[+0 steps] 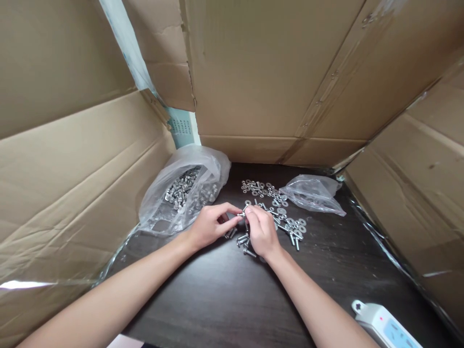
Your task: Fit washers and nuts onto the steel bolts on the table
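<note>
My left hand (213, 223) pinches a small silver bolt (241, 214) between thumb and forefinger. Right beside it, my right hand (263, 231) has its fingers pressed together at the bolt's other end; a tiny metal piece there is mostly covered by the fingertips. Below the hands, several loose bolts (248, 252) lie on the dark table (217, 299). More bolts (295, 240) mixed with flat washers (301, 223) are spread to the right of my right hand. Behind it sits a group of nuts and washers (255, 187).
An open clear plastic bag (213, 157) full of metal fasteners (183, 188) stands at the left. A smaller clear bag (315, 193) lies at the back right. Cardboard walls (268, 72) enclose the table. A white power strip (380, 321) is at the front right.
</note>
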Motion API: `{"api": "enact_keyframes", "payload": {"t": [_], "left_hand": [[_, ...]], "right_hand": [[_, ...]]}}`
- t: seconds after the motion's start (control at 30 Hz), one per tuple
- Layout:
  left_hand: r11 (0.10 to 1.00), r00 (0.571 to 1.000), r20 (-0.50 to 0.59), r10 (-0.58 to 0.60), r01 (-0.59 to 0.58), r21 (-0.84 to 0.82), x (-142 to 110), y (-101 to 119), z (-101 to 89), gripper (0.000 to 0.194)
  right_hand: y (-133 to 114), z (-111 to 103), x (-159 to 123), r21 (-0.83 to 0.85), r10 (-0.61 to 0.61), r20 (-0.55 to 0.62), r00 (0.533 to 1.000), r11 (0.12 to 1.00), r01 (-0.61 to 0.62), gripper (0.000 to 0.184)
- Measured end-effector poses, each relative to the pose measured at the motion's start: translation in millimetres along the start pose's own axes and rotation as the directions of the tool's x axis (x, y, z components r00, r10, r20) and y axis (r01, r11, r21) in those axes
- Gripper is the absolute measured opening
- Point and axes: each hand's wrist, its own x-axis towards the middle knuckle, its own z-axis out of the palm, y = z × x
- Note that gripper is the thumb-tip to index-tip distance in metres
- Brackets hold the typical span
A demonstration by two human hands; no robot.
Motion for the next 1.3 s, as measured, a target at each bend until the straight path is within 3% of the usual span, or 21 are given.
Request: {"api": "enact_keyframes", "payload": {"t": [0.27,0.47,0.63,0.83,1.13,1.3], "left_hand": [[1.000,0.999,-0.033,-0.006,0.006,0.016,-0.7,-1.5,0.7,0.015],[1.000,0.999,-0.041,-0.008,0.009,0.021,-0.2,-1.2,0.5,0.017],[0.999,0.998,-0.054,0.035,-0.034,0.020,-0.8,-5.0,0.9,0.030],[0.993,0.992,-0.055,0.111,-0.109,0.052,-1.3,-7.7,0.9,0.024],[0.993,0.993,-0.051,0.111,-0.108,0.047,0.5,-4.9,0.1,0.023],[0.992,0.992,-0.062,0.113,-0.109,0.070,0.5,-4.5,-0.3,0.023]], "right_hand": [[-0.9,-0.7,2.4,0.048,0.031,-0.022,0.999,0.998,-0.030,0.017],[0.4,-0.2,1.8,0.063,0.013,-0.017,1.000,0.998,-0.012,0.017],[0.6,1.4,1.7,0.049,-0.009,-0.018,1.000,0.999,0.010,0.024],[2.2,3.8,1.2,0.035,-0.018,-0.020,1.000,0.999,0.018,0.033],[3.4,5.6,0.7,0.004,-0.005,-0.022,1.000,1.000,0.005,0.038],[0.9,1.8,1.8,0.045,0.014,-0.019,1.000,0.999,-0.014,0.029]]}}
